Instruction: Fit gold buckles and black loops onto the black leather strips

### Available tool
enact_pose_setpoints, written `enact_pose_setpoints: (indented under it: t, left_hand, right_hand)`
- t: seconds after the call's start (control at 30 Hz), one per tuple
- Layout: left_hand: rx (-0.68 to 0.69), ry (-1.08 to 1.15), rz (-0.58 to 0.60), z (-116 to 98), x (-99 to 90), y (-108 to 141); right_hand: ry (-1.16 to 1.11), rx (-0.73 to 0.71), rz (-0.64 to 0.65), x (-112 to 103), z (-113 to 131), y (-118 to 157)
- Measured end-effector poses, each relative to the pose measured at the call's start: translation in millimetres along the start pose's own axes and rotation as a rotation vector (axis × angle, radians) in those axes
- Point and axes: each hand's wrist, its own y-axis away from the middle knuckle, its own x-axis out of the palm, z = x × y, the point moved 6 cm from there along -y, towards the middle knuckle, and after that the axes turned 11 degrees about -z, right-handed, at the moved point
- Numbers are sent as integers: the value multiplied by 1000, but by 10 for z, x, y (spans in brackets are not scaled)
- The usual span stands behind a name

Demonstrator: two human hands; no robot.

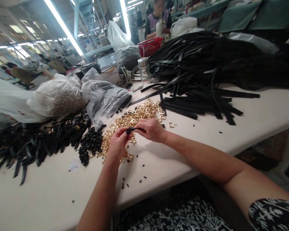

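My left hand [118,141] is closed, its fingertips pinching a small dark end of a short black strap [133,129]. From the right, my right hand [152,130] grips the same strap between thumb and fingers, with part of it hidden in the hand. Both hands are held over the near side of a heap of gold buckles [127,119]. Left of them lies a pile of small black loops [89,146]. One gold buckle [171,124] rests apart, to the right of my right hand.
Long black straps [195,61] are heaped at the back right. Buckled black straps [45,138] lie left, below filled plastic bags [57,96]. A glass bottle [144,72] and a red basket [150,46] stand behind. Black bits are scattered near the table's front edge [159,187]. A person sits beyond.
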Motion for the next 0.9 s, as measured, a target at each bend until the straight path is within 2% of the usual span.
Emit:
enact_pose_setpoints:
  t: [0.27, 0.47, 0.63, 0.7, 0.77, 0.9]
  left_hand:
    - [-23, 13, -18, 20, -51, -39]
    - [27, -56, 46, -45, -120, -24]
    - [-77, -87, 95, 29, -112, -14]
    - [-61, -89, 81, 35, -102, -17]
    - [16, -85, 55, 3, -95, -22]
    - [94, -102, 52, -3, -49, -6]
  right_hand:
    - [-10, -23, 55, 80, 1, 45]
    - [29, -65, 57, 71, 6, 39]
    - [57, -121, 82, 115, 50, 63]
    - [34, -88, 81, 124, 35, 67]
    - [-11, -29, 90, 128, 10, 62]
    - [-22, 122, 170, 143, -31, 50]
